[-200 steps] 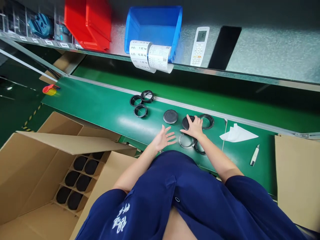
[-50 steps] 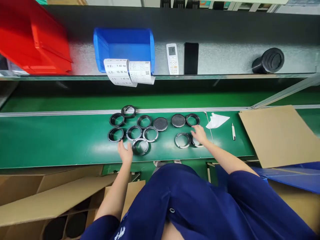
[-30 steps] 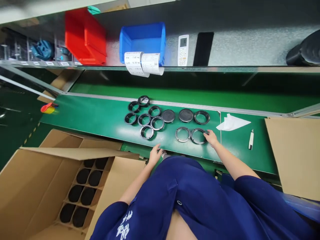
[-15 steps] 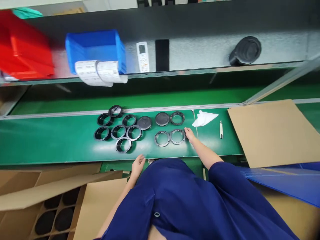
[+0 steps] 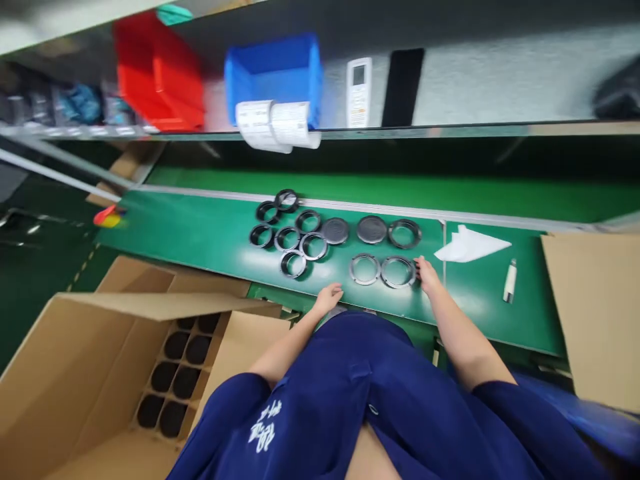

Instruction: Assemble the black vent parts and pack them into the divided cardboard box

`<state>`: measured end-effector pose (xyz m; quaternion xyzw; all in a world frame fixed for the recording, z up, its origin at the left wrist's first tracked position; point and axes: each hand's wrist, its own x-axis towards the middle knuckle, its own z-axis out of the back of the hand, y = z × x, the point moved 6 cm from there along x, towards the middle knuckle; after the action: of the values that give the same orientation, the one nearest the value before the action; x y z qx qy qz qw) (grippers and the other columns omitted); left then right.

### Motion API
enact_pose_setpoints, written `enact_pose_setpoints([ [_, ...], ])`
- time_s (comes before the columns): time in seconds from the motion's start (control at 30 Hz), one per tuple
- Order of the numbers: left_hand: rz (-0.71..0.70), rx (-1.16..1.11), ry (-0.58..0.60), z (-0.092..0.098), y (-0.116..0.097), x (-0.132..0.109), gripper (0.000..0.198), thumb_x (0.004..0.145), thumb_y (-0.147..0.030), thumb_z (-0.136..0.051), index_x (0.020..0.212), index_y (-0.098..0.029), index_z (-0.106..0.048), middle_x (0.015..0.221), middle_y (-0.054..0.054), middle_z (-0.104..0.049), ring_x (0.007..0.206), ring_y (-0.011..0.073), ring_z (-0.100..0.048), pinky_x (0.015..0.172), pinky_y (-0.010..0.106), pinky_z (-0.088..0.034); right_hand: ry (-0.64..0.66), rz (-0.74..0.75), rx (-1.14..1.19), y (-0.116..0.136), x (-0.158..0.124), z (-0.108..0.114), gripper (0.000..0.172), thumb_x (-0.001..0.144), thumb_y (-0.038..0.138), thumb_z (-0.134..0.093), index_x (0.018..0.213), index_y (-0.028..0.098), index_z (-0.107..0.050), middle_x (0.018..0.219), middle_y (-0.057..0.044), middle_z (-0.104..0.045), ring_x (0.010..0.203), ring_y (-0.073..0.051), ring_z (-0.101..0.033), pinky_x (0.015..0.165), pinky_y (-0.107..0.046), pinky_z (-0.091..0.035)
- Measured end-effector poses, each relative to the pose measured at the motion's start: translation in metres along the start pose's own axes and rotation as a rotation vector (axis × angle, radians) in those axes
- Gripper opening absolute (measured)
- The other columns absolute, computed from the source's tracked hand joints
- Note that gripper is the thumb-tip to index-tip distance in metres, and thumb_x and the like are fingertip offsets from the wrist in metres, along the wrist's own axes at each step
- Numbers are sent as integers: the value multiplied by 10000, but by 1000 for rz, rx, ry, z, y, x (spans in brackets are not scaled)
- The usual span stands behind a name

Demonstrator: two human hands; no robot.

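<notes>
Along the green belt [image 5: 200,233], black plastic rings [image 5: 383,272] lie flat in rows.
Our open right hand [image 5: 427,275] touches one ring; our open left hand [image 5: 328,299] rests at the belt edge; below, a cardboard carton [image 5: 90,373] holds black cylinders [image 5: 173,419].

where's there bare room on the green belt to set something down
Most room is on the green conveyor belt, between the blurred red-and-yellow object and the black plastic rings. A smaller patch lies between the person's right hand and the white pen-like tool, below the white paper. It's crowded mid-belt, where rings and round black discs sit close together.
</notes>
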<state>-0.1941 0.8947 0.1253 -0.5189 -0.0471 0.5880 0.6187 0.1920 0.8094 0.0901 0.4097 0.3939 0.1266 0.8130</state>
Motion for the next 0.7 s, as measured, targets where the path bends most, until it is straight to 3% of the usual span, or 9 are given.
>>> enact_pose_setpoints([
  [0.2,18,-64,-81,1,18,-17,324,838,-199,-680,1154,-148,-726,1062,98,-796,941,205,-766,938,323,-594,5,-78,-104,-1,8,-2,672,962,694,-295,1088,156,-678,895,-73,-629,699,-177,-575,655,-318,-528],
  [0.27,42,-61,-120,11,32,-28,316,836,-193,-673,1143,-147,-728,1052,98,-796,939,207,-765,923,319,-597,-54,-64,-163,6,8,1,634,972,647,-300,1074,151,-681,905,-96,-644,769,-220,-609,731,-378,-545],
  [0.33,67,-47,-163,25,47,-42,301,834,-187,-657,1123,-152,-732,1034,95,-797,927,213,-763,908,324,-600,-174,-19,-233,24,7,6,575,971,599,-352,1103,142,-674,1020,-151,-668,970,-292,-626,909,-467,-521],
  [0.4,86,-15,-212,40,56,-51,265,840,-184,-632,1080,-162,-743,997,94,-795,927,235,-759,907,350,-600,-256,184,-357,64,4,0,525,947,548,-476,1211,128,-648,1208,-201,-650,1211,-343,-549,1095,-518,-403],
  [0.47,72,31,-250,54,53,-50,232,853,-179,-601,1024,-178,-757,974,98,-787,977,267,-746,951,387,-582,-165,514,-557,115,-3,-32,643,880,494,-654,1396,122,-562,1429,-229,-544,1387,-360,-419,1196,-526,-270],
  [0.53,5,75,-274,65,31,-33,263,870,-171,-573,1048,-187,-765,1051,113,-772,1099,293,-706,1041,421,-535,65,760,-817,157,-10,-82,948,779,449,-813,1573,150,-390,1635,-247,-302,1502,-398,-262,1228,-570,-158],
  [0.6,-107,98,-285,74,-9,-2,352,883,-169,-573,1190,-197,-743,1230,118,-726,1255,295,-623,1141,429,-458,271,774,-1054,180,-10,-127,1169,685,397,-908,1645,214,-267,1713,-234,-67,1550,-446,-131,1222,-625,-56],
  [0.63,-180,132,-275,77,-34,17,422,880,-171,-591,1284,-200,-707,1328,123,-682,1326,297,-569,1179,434,-419,332,738,-1140,187,-9,-143,1197,661,375,-927,1647,222,-266,1712,-242,-49,1545,-470,-131,1207,-652,-37],
  [0.7,-324,271,-229,78,-85,56,619,837,-179,-680,1450,-211,-595,1503,144,-556,1451,334,-437,1233,487,-337,368,643,-1217,197,-4,-162,1176,623,354,-947,1618,201,-338,1668,-275,-182,1503,-493,-240,1185,-679,-80],
])
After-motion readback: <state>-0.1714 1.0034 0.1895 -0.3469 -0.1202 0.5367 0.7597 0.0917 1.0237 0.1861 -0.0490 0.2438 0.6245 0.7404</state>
